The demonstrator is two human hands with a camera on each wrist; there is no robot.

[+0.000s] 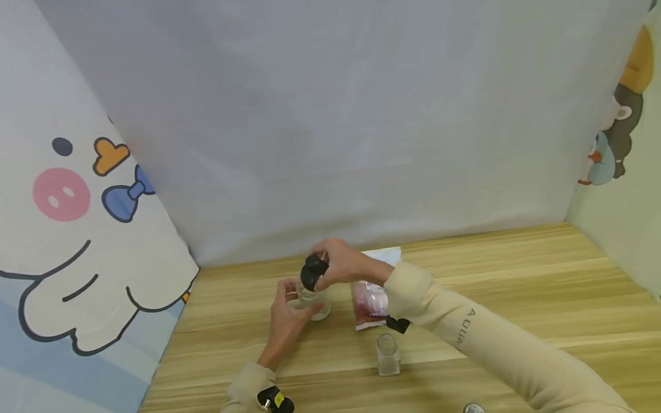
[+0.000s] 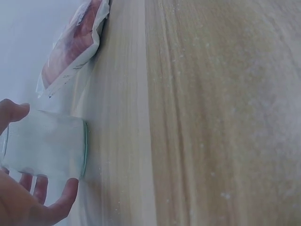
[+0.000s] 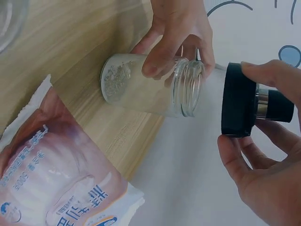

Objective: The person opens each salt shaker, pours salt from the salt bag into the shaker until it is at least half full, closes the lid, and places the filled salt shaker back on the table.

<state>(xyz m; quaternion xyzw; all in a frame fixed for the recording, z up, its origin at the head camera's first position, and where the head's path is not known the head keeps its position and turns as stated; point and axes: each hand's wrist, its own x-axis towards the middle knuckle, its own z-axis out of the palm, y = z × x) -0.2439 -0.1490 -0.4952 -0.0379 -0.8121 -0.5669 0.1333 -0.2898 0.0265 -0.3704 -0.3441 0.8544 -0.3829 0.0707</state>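
A clear round glass jar (image 3: 141,101) with a threaded, uncovered mouth is held by my left hand (image 1: 290,321), thumb on one side and fingers round the other. Something glittering shows at the jar's bottom, too unclear to name. My right hand (image 1: 339,265) grips a black lid (image 3: 237,101) with a metal collar and a black knob, thumb and fingertips on its edges. In the right wrist view the lid is a short gap away from the jar's mouth. The left wrist view shows the jar's base at the wooden table (image 2: 122,155); whether they touch, I cannot tell.
Right of the jar lies a pink and white printed plastic bag (image 1: 372,301), partly behind my right forearm. A small square glass jar (image 1: 388,358) without a lid stands nearer. At the bottom edge a round metallic piece (image 1: 473,408) is partly cut off. A pale cloth wall (image 1: 335,143) rises behind.
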